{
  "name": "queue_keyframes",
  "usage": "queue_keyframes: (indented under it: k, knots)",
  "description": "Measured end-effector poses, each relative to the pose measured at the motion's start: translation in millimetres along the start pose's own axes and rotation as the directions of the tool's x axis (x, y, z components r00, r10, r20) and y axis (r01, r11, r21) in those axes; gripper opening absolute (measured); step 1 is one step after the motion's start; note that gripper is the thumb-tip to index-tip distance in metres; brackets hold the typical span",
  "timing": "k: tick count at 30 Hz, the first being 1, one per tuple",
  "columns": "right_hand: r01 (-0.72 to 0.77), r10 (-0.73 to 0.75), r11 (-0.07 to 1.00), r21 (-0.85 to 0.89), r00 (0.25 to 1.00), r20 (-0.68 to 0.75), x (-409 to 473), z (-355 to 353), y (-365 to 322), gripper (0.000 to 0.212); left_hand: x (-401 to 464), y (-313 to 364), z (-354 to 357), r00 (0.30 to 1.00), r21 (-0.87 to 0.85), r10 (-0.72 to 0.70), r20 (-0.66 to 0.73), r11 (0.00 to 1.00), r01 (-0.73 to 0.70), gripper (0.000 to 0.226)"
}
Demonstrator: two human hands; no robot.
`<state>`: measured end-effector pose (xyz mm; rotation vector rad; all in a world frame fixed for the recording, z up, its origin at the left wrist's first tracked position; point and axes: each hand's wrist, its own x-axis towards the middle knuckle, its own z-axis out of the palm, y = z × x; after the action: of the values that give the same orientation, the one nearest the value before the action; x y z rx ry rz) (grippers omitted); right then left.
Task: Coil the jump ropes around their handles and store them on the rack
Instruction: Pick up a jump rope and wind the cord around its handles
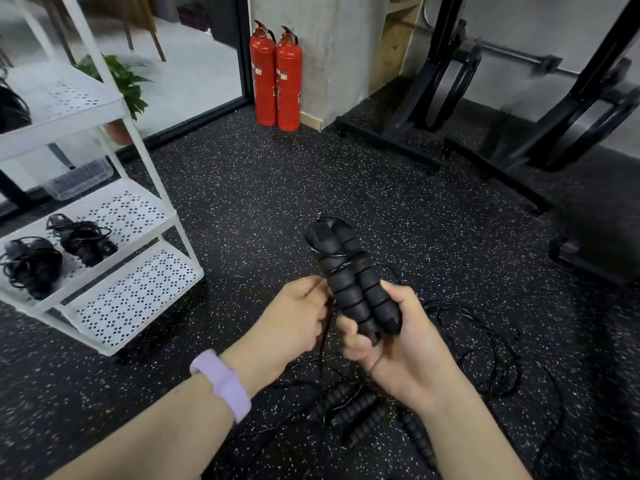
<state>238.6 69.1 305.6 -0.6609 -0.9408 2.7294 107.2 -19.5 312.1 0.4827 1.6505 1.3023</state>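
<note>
Two black ribbed handles (360,289) of a jump rope are held side by side, pointing up and away, above the speckled floor (242,188). They are gripped at their lower ends by the right hand (391,337), whose fingers are curled round them. A few turns of thin black cord (337,268) are seen around the upper part of the pair. The cord is pinched by the left hand (294,320), just beside the handles; a lilac wristband (223,384) is worn on that wrist. Below the hands, more handles (353,408) and loose cord (498,355) are spread on the floor. To the left a white rack (114,237) is seen: two coiled ropes (55,252) are stored on its middle shelf, and a dark bundle (12,109) at the edge of the upper one. Two red extinguishers (277,77) are stood against the wall
</note>
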Motion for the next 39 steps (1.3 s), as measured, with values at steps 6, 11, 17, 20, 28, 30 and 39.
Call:
queue_keyframes:
  k: [6, 11, 17, 20, 28, 30, 39]
  knots:
    - [0.128, -0.148, 0.986, -0.111, 0.97, -0.195, 2.7, -0.8, 4.7, 0.055, -3.4, -6.7, -2.4, 0.97, 0.383, 0.237, 0.057, 0.892, -0.241, 0.023]
    - [0.159, -0.144, 0.98, 0.118, 0.982, -0.125, 0.6, -3.1, -4.6, 0.049, -3.7, -3.0, -4.8, 0.965, 0.372, 0.223, 0.137, 0.891, -0.259, 0.033]
    - [0.166, -0.292, 0.893, -0.419, 0.921, -0.257, -1.6, -10.7, -1.9, 0.044, -10.8, -3.4, -4.3, 0.937, 0.743, 0.319, 0.141, 0.591, -0.314, 0.034]
    - [0.095, -0.394, 0.664, -0.742, 0.887, -0.239, -4.9, -12.2, 2.7, 0.043, -5.2, 0.4, -7.8, 0.944, 0.771, 0.304, 0.13, 0.568, -0.289, 0.036]
    - [-0.087, -0.474, 0.077, -0.993, 0.873, -0.114, -7.1, 0.3, 18.9, 0.065, -0.8, 8.2, -10.6, 0.995, 0.323, -0.102, 0.023, 0.942, 0.089, 0.063]
    - [-0.116, -0.512, -0.06, -0.991, 0.856, -0.07, -6.6, 3.7, 21.2, 0.073, 1.7, 10.8, -14.9, 0.979, 0.145, -0.199, 0.048, 0.971, 0.19, 0.063]
    - [-0.125, -0.609, -0.065, -0.99, 0.791, -0.06, 0.7, 8.2, 33.0, 0.1, 9.1, 6.1, -18.7, 0.988, 0.079, -0.157, 0.002, 0.985, 0.156, 0.046]
